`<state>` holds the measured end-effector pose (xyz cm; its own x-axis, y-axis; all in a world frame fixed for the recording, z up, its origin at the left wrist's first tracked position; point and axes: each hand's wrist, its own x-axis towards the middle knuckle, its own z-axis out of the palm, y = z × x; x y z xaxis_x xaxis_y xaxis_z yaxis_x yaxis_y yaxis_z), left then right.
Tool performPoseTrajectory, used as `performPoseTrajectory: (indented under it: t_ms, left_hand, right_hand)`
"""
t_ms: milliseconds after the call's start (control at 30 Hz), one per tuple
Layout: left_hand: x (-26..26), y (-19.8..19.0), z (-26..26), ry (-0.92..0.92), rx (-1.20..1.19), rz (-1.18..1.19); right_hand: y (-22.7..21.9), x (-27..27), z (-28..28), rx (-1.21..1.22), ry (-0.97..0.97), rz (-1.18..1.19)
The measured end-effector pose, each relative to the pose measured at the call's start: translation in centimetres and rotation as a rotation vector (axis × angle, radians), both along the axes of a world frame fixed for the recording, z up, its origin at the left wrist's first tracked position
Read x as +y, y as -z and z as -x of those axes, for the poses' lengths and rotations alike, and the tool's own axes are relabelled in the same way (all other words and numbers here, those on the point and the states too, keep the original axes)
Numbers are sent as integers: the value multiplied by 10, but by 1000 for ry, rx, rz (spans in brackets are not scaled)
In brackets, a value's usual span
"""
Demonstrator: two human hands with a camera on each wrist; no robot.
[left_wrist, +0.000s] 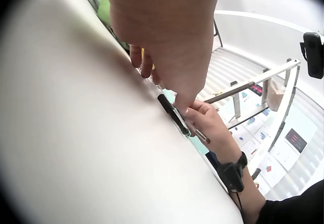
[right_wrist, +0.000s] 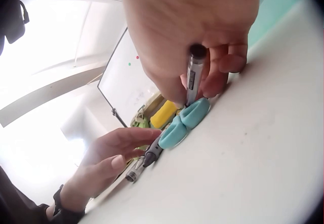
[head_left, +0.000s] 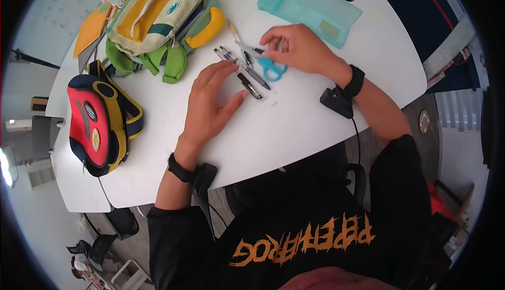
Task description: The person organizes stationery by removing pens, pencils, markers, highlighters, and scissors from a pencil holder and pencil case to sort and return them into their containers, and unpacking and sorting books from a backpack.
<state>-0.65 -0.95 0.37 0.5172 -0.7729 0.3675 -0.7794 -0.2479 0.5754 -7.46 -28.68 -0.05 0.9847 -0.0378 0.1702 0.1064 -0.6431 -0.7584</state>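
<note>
My right hand (head_left: 302, 50) is beside the light-blue scissors (head_left: 271, 70). In the right wrist view its fingers pinch a clear-barrelled pen (right_wrist: 192, 77) with a black end, standing up over the scissors' handles. My left hand (head_left: 208, 98) lies at the left of the loose pens, its fingers apart and loosely bent around their near side. A black-and-clear pen (head_left: 249, 86) lies between its thumb and fingers, with a grey pen (head_left: 258, 79) alongside. More pens (head_left: 225, 54) and a yellowish stick-like tool (head_left: 232, 28) lie farther back.
An unfolded teal pencil case (head_left: 321, 11) lies at the back right of the white table (head_left: 252, 137). A cream, yellow and green backpack (head_left: 158, 16) fills the back left. A red and navy bag (head_left: 92, 119) stands at the left, near an orange envelope (head_left: 90, 29).
</note>
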Motion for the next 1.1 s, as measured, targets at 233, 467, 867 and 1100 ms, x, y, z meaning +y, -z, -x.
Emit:
performPoseTrajectory:
  t_ms: [233, 467, 867, 1100]
  left_hand:
    - [-2, 0, 2, -14, 18, -25]
    - [2, 0, 3, -14, 30, -67]
    - [-3, -4, -1, -11, 42, -73]
    - [-1, -1, -1, -7, 44, -75]
  right_hand:
    - [-11, 15, 8, 79, -126, 84]
    - [-11, 4, 11, -121, -28, 357]
    - [-15, 1, 7, -100, 64, 385]
    - [-12, 23, 12, -170, -103, 238]
